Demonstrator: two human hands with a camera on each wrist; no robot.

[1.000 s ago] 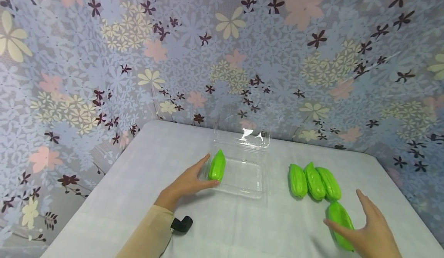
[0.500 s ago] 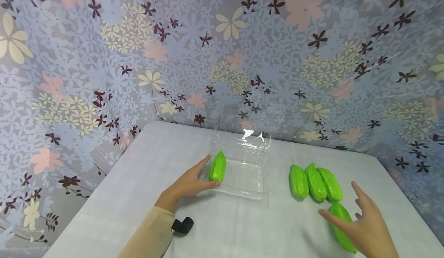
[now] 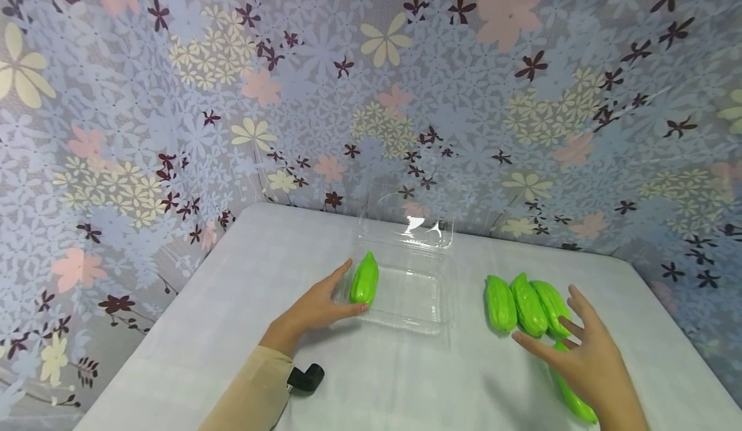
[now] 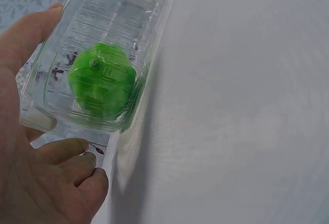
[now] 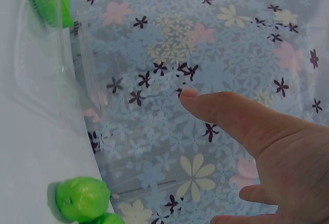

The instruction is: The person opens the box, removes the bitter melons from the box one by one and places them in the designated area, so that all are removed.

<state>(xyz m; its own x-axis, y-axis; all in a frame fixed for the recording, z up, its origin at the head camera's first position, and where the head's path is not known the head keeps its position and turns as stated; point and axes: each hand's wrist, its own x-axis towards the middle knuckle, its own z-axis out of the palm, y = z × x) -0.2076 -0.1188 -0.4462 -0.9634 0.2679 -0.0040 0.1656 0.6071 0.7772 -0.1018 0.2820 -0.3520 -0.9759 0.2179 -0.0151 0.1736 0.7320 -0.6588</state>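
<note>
Bright green ribbed gourds (image 3: 524,305), clear see-through plastic box (image 3: 408,289); pale grey-white tablecloth (image 3: 232,302), blue-grey floral backdrop (image 3: 174,96) with pink, cream, maroon flowers; beige sleeve (image 3: 249,399)

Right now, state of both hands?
Left hand: open, straight fingers resting against the clear tray.
Right hand: open, fingers spread above the green gourds, holding nothing.
</note>
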